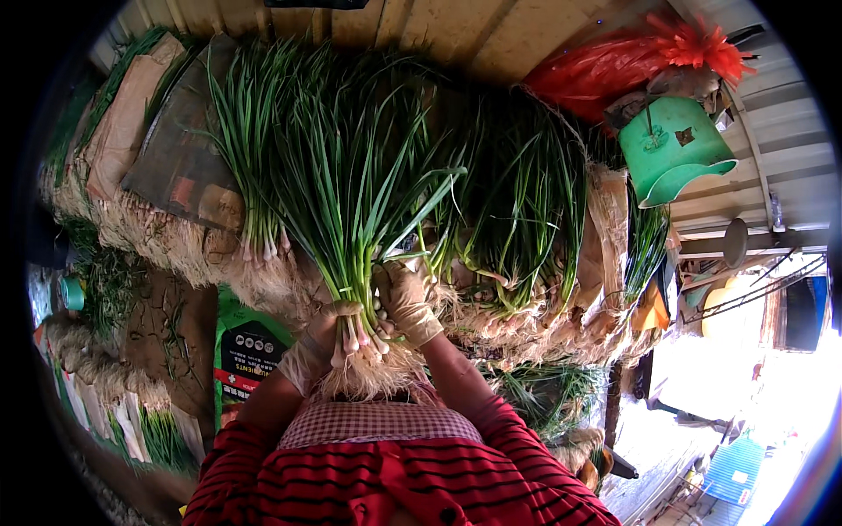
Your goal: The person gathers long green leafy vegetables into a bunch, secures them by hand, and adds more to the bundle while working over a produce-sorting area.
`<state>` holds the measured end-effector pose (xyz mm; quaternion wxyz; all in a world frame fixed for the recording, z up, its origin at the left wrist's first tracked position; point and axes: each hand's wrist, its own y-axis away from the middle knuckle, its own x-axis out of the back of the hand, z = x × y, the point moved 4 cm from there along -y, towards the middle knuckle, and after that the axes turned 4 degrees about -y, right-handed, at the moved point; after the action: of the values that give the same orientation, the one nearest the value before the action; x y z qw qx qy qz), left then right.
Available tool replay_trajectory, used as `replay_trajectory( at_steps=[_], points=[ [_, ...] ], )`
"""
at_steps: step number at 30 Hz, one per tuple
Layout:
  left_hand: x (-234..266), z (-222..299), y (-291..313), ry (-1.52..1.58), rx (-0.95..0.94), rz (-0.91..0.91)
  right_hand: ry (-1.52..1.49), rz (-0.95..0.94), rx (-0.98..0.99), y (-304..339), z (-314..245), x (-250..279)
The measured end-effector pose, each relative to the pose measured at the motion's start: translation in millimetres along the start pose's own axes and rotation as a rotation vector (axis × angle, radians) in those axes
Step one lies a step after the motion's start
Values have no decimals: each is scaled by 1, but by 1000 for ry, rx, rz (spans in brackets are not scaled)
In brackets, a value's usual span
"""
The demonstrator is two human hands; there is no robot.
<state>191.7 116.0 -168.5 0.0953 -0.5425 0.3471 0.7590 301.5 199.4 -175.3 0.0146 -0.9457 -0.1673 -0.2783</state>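
A bunch of green garlic (355,254) stands upright in front of my body, its long leaves pointing away and its pale bulbs and stringy roots (368,375) toward me. My left hand (326,329), in a thin pale glove, is closed round the left side of the stems just above the bulbs. My gloved right hand (407,302) is closed on the right side of the same bunch, its fingertips partly hidden behind stems. Small bulbs show between the two hands. More green garlic (250,167) lies just beyond, to the left, with another heap (526,202) to the right.
Plastic and paper sheets (189,131) cover piles at the far left. A green bag (250,337) stands beside my left forearm. Red plastic (623,61) and a green plastic container (671,145) are at the far right. More bundles (162,434) lie at the lower left.
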Motion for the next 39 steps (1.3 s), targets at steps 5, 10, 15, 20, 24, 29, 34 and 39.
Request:
replay_trajectory(
  at_steps=[5,10,15,20,24,29,34,39],
  points=[
    [-8,1,-7,-127,-137,-63,-91,109,15,2,14,6],
    [-19,2,-2,-161,-119,-98,-800,-52,-336,-1,6,17],
    [-7,2,4,-70,-151,-95,-708,-35,-291,15,-63,52],
    [12,0,7,103,-142,-225,-618,272,43,30,-54,151],
    [-7,4,5,2,-228,-294,140,127,-427,-9,62,132],
    [-14,24,34,-40,-189,-379,-403,-100,-408,-7,39,129],
    [7,20,27,36,-238,-196,-504,58,-221,-3,-45,146],
    [5,15,16,64,-133,-230,40,156,-297,-28,132,59]
  ],
)
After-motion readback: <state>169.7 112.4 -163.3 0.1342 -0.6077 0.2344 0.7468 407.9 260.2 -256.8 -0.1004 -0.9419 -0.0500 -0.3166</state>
